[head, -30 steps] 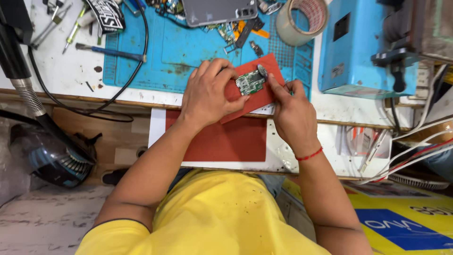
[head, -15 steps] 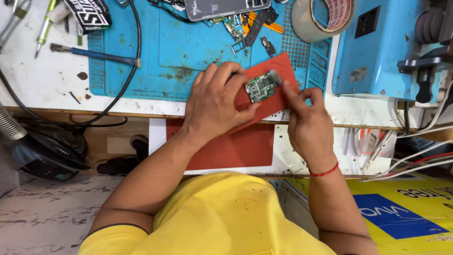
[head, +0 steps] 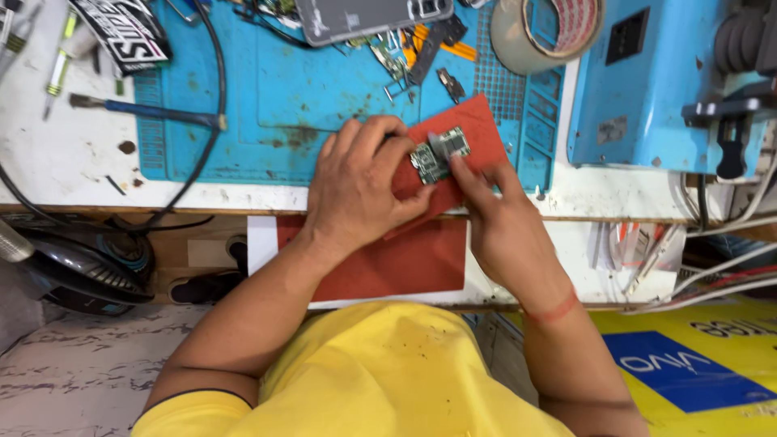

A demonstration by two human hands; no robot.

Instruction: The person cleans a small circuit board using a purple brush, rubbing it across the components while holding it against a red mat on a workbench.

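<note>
- The left hand lies palm down on a red pad, fingers close together and curled, pinching the near left edge of a small green circuit board.
- The right hand pinches the board's right side between thumb and forefinger.
- The board sits on the red pad, at the near right edge of a blue work mat.
- A roll of tape stands far right of the mat; a grey phone lies at its far edge.
</note>
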